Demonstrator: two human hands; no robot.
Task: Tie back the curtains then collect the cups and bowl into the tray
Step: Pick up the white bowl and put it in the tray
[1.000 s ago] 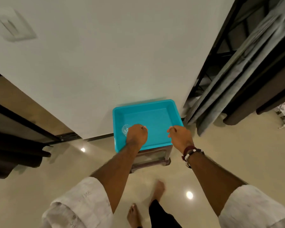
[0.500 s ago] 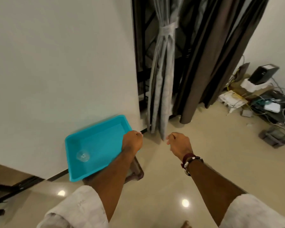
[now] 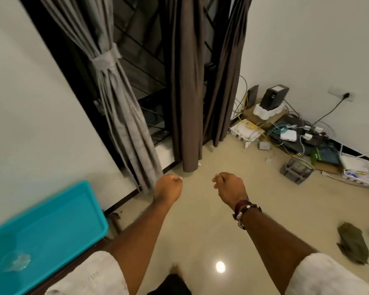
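Both hands, left hand [image 3: 168, 187] and right hand [image 3: 229, 187], curled empty; risk: clear glass cup [image 3: 15, 262] tips in turquoise plastic tray [image 3: 73, 209] if knocked.

Grey curtain [image 3: 115, 99] hangs tied back; turquoise tray [image 3: 58, 220] holds one clear cup [image 3: 15, 262].

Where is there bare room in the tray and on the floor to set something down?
The tray is mostly bare: only a clear cup sits in its near left part. The floor between the two forearms and out to the brown curtain is open. The right corner is crowded with cables and boxes, and a green cloth lies lower right.
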